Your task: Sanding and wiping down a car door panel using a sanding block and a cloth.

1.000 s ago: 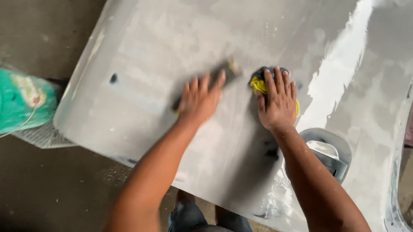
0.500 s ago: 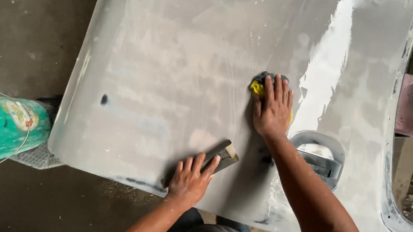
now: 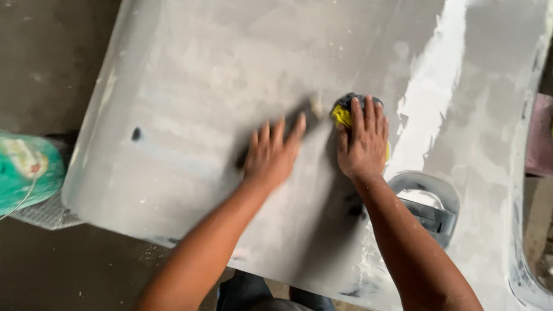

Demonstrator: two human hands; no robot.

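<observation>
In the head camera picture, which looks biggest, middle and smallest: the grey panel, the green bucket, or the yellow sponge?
1. Grey panel, by far the biggest.
2. Green bucket, though the picture's edge cuts it off.
3. Yellow sponge, mostly hidden under the right hand, so its full size is unsure.
</observation>
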